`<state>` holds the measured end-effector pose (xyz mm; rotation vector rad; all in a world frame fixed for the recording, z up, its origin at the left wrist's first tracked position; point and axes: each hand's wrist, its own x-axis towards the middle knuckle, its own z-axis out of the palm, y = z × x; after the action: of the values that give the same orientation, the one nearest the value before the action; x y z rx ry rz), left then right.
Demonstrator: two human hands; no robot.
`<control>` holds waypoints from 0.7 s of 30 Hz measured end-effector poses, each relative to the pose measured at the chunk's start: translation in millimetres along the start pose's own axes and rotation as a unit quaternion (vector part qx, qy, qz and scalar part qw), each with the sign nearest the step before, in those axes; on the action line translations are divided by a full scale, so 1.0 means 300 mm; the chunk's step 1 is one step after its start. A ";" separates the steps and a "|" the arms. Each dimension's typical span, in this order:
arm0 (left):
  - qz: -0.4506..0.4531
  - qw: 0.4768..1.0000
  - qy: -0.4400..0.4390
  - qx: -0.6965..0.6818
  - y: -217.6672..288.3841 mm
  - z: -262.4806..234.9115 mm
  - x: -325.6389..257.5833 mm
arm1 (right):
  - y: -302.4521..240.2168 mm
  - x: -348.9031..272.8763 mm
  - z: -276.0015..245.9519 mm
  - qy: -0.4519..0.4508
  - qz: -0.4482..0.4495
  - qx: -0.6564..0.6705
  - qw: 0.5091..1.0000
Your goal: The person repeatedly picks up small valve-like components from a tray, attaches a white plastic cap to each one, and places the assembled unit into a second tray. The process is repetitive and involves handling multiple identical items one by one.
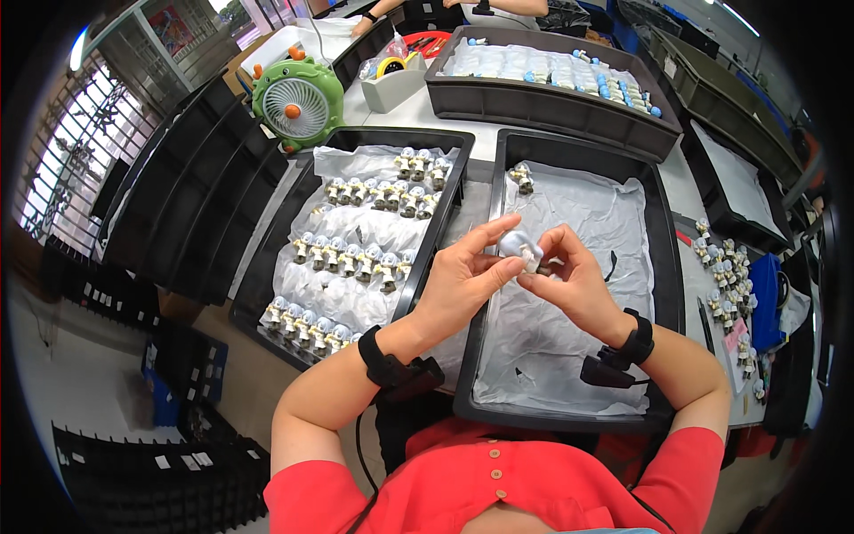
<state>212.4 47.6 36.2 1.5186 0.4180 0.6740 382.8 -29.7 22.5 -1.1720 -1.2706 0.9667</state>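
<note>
Between my two hands is a small figurine [520, 247] with a pale blue-grey rounded head. My left hand [467, 271] pinches it between thumb and fingers from the left. The fingertips of my right hand [574, 280] close on its lower right part, which they partly hide. Both hands are above the left part of a black tray [669, 294] lined with crumpled white sheet [569, 356]. One similar figurine [521, 178] stands in that tray's far left corner. To the left, a second black tray [467, 156] holds rows of matching figurines [347, 254] on white sheeting.
More figurines [725, 276] lie loose on the table at right, beside a blue bin [765, 303]. A green fan [298, 98] and a box with a tape roll [391, 76] stand at the back. A grey tray [551, 107] holds blue-topped pieces. Another person's hand [363, 25] shows far off.
</note>
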 end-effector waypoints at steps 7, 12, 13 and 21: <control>0.014 0.986 -0.005 -0.163 0.005 0.016 0.003 | -0.031 0.000 0.006 0.055 -0.246 -0.284 0.925; -0.037 0.975 -0.012 -0.218 0.010 0.004 0.007 | -0.033 0.001 0.002 0.060 -0.242 -0.244 0.937; -0.038 0.974 -0.012 -0.225 0.009 0.003 0.008 | -0.033 -0.001 0.002 0.059 -0.238 -0.243 0.939; -0.033 0.971 -0.020 -0.236 0.013 -0.002 0.014 | -0.021 -0.002 -0.002 0.066 -0.196 -0.203 0.957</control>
<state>214.6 50.3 40.6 1.0608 0.2528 0.6366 383.0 -31.4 28.6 -1.2049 -1.5616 0.3368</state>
